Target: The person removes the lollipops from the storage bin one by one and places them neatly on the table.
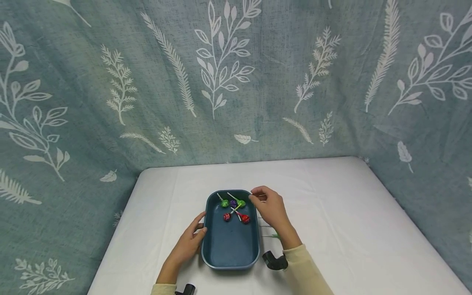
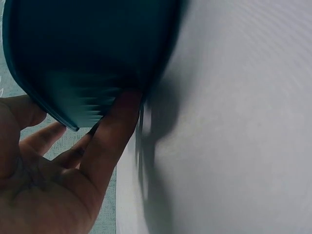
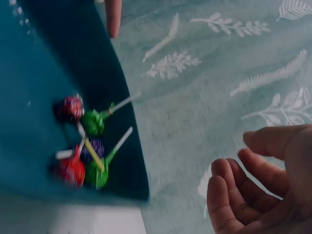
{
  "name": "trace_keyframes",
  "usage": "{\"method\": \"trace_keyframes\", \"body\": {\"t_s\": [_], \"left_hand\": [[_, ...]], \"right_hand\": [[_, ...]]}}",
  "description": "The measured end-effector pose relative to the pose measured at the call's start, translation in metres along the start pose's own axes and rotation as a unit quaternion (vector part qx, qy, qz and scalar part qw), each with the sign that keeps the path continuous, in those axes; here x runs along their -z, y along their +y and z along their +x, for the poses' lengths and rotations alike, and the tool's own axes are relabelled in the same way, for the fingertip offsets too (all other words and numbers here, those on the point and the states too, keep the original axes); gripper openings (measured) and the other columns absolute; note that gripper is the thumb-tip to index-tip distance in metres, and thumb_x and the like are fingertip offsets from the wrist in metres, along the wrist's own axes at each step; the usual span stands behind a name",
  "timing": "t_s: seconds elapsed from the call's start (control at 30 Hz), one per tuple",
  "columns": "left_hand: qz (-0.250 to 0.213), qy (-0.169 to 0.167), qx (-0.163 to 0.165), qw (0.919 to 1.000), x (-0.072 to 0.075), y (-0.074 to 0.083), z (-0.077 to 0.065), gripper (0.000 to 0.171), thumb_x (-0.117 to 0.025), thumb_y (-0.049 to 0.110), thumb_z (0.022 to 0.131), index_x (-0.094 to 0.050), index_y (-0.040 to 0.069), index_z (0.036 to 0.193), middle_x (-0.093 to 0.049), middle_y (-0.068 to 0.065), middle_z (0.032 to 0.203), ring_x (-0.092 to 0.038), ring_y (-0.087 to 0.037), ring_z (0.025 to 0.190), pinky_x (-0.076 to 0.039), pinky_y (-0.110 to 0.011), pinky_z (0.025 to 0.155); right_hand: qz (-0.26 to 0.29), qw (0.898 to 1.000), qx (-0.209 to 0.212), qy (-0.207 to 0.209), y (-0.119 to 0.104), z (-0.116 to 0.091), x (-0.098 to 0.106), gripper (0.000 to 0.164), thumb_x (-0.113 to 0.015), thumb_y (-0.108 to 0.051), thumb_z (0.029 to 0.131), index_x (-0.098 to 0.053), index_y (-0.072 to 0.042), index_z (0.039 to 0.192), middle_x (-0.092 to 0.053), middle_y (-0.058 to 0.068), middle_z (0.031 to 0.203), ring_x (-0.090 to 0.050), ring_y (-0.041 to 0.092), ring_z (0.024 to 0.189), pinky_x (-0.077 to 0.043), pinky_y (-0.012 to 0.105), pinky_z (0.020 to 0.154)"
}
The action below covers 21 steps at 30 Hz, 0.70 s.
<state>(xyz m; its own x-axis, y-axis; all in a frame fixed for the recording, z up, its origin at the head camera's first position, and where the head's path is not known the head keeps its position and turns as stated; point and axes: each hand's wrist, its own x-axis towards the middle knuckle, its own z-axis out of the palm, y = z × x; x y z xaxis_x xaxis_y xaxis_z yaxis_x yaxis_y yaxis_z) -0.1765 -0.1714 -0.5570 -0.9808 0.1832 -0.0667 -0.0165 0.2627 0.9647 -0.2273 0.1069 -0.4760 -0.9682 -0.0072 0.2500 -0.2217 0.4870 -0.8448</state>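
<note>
tray, dark blue, one: we are finding it [image 1: 230, 246] in front of the person on the white table [image 1: 332, 221]. left hand [image 1: 188, 242], one: gripping the tray's left side, thumb [image 2: 27, 113] lying at the rim, fingers [image 2: 109, 146] reaching against the outer wall. right hand [image 1: 271, 207], one: hovering just beside the tray's far right corner, fingers loosely bending and holding nothing. lollipops [image 1: 227, 217], five: lying clustered in the tray's far half; we are counting two green, one purple, two red. loose sticks [image 1: 266, 236], three: lying beside the tray's right side, something green [image 1: 275, 236] showing on one, the right arm [image 1: 289, 237] partly hiding it.
</note>
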Motion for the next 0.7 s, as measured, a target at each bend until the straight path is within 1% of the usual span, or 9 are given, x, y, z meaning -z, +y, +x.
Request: {"method": "trace_keyframes", "body": {"t_s": [0.2, 0.4, 0.57, 0.67, 0.7], "left_hand": [[0.018, 0.012, 0.008, 0.9997, -0.002, -0.001, 0.001, 0.054, -0.052, 0.011, 0.107, -0.033, 0.011, 0.158, -0.052, -0.03, 0.136, -0.064, -0.039, 0.107, -0.056, -0.042, 0.066], [0.037, 0.016, 0.005, 0.9992, -0.004, 0.0, -0.001, 0.054, -0.05, 0.01, 0.107, -0.033, 0.009, 0.158, -0.051, -0.032, 0.135, -0.064, -0.041, 0.109, -0.056, -0.043, 0.068], [0.025, 0.011, 0.002, 0.9996, -0.003, -0.002, 0.0, 0.054, -0.05, 0.01, 0.107, -0.032, 0.008, 0.158, -0.051, -0.032, 0.136, -0.064, -0.041, 0.108, -0.056, -0.044, 0.069], [0.011, 0.002, -0.001, 0.9999, -0.002, -0.003, 0.001, 0.055, -0.051, 0.012, 0.107, -0.032, 0.009, 0.158, -0.05, -0.032, 0.136, -0.064, -0.04, 0.108, -0.056, -0.043, 0.068], [0.007, -0.001, -0.002, 1.0, -0.001, -0.002, 0.001, 0.055, -0.052, 0.012, 0.107, -0.032, 0.01, 0.158, -0.051, -0.031, 0.136, -0.064, -0.039, 0.108, -0.057, -0.042, 0.068]], "right_hand": [[-0.005, 0.999, -0.003, -0.044, -0.009, 0.019, -0.026, 0.018, -0.07, -0.015, 0.097, -0.072, -0.004, 0.111, -0.073, 0.007, 0.105, -0.07, 0.026, 0.097, -0.055, 0.047, 0.085], [-0.036, 0.994, -0.037, -0.097, -0.007, 0.034, -0.052, 0.02, -0.064, -0.016, 0.1, -0.074, -0.004, 0.113, -0.073, 0.008, 0.104, -0.067, 0.027, 0.097, -0.052, 0.049, 0.088], [-0.066, 0.986, -0.064, -0.139, 0.001, 0.042, -0.068, 0.024, -0.059, -0.017, 0.102, -0.074, -0.003, 0.116, -0.072, 0.008, 0.103, -0.066, 0.022, 0.093, -0.052, 0.046, 0.087], [-0.079, 0.981, -0.068, -0.161, 0.006, 0.046, -0.076, 0.026, -0.055, -0.015, 0.103, -0.074, -0.001, 0.115, -0.071, 0.009, 0.101, -0.066, 0.02, 0.088, -0.052, 0.042, 0.082], [-0.086, 0.98, -0.067, -0.168, 0.007, 0.047, -0.078, 0.027, -0.054, -0.015, 0.104, -0.074, 0.0, 0.113, -0.071, 0.01, 0.099, -0.066, 0.021, 0.086, -0.052, 0.041, 0.08]]}}
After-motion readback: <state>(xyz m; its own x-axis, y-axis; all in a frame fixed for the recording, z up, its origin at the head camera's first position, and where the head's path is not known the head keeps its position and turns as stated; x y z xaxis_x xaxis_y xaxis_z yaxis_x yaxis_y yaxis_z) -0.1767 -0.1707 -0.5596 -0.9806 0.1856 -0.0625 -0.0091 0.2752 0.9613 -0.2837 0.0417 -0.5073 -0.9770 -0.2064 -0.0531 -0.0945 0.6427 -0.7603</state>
